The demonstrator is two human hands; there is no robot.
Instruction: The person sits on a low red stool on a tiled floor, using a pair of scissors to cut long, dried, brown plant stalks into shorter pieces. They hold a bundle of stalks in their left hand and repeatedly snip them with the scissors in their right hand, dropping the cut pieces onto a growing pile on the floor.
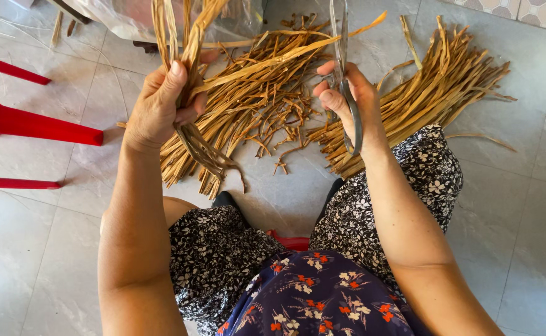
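My left hand (158, 102) is closed around a bundle of dried tan plant strips (189, 43) held upright, their twisted lower ends hanging below my fist. My right hand (354, 99) grips a pair of metal scissors (341, 50), blades pointing up and away, close to a long strip that sticks out from the bundle to the right. Two heaps of the same dried strips lie on the tiled floor beyond my knees: one in the middle (254, 99) and one at the right (434, 87).
A red plastic chair (18, 118) stands at the left. A clear plastic bag (117, 15) lies at the top by a dark furniture leg. I sit on a low red stool (291, 241), knees apart, on a grey tiled floor (522, 205).
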